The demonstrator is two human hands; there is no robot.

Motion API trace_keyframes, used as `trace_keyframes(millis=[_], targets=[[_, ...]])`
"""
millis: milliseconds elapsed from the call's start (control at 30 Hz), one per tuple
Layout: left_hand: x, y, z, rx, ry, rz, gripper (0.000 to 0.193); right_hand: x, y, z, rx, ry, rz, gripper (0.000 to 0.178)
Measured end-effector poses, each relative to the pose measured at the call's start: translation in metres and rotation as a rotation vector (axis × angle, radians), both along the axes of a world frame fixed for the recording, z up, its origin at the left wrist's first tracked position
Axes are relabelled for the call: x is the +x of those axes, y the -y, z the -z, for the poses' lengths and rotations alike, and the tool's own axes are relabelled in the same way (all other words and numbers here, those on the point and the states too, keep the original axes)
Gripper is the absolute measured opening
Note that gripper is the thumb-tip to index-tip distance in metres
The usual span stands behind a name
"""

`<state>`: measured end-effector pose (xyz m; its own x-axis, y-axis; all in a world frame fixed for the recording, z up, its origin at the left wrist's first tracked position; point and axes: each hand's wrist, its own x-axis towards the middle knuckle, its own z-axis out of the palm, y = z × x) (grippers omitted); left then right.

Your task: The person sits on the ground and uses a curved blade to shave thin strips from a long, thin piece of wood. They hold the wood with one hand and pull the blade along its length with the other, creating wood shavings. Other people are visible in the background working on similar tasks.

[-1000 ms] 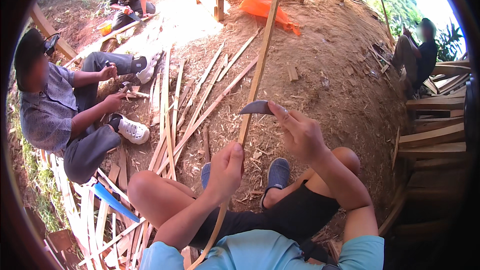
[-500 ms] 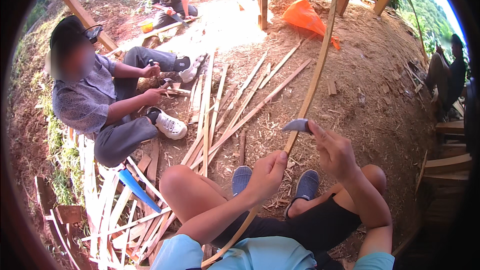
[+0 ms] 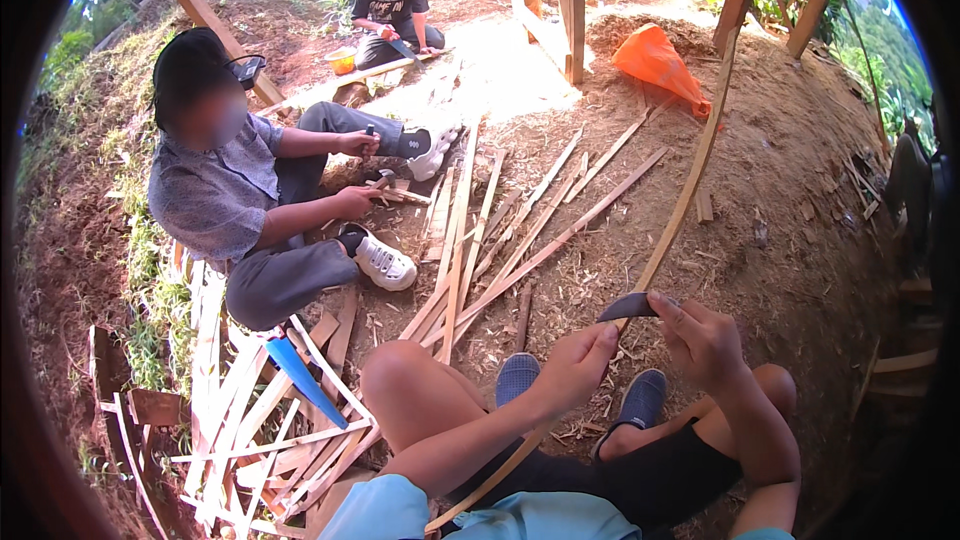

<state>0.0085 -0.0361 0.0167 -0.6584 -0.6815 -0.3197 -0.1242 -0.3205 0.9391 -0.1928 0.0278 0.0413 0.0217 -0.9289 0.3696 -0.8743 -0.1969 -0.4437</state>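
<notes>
A long, narrow wooden strip (image 3: 690,190) slants from the far right down across my lap, bowing slightly. My left hand (image 3: 575,370) is closed around its lower part, thumb on top. In my right hand (image 3: 700,340) is a knife with a short curved dark blade (image 3: 628,307); its handle is hidden in my fingers. The blade lies across the strip just beyond my left hand, touching it or nearly so. Below my hands are my bent knees and blue shoes (image 3: 640,400).
Loose wooden slats (image 3: 465,240) lie ahead, with more piled at the left beside a blue saw-like tool (image 3: 305,380). A seated person (image 3: 215,190) at the left holds a hammer (image 3: 382,179). Farther back, another person (image 3: 390,10) holds a saw. An orange bag (image 3: 660,65) lies near wooden posts (image 3: 572,10).
The knife has slid down the strip, closer to my left hand. My view has shifted, so the scene sits farther right and lower. Both grips stay the same.
</notes>
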Motion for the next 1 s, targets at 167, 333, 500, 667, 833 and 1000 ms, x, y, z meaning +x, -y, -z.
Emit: trace_keyframes(millis=[167,333,500,667,833,1000], targets=[[0.001,0.001,0.006,0.034,0.078,-0.027,0.039,0.008,0.001,-0.003,0.031,-0.008,-0.039,0.044],[0.002,0.01,0.006,-0.108,0.096,0.054,0.035,0.009,0.006,0.006,0.039,0.105,-0.053,0.042],[0.004,0.012,0.003,-0.415,0.219,0.164,0.032,0.003,0.013,0.005,-0.038,0.207,0.069,0.039],[0.011,0.021,0.0,0.115,0.101,0.22,0.036,-0.004,0.006,-0.01,0.077,0.18,0.091,0.037],[0.013,0.027,-0.012,0.216,0.05,0.258,0.038,-0.006,0.005,-0.009,0.03,0.199,0.042,0.036],[0.008,0.025,-0.015,0.247,0.001,0.226,0.039,-0.019,0.005,-0.009,0.049,0.167,0.069,0.041]])
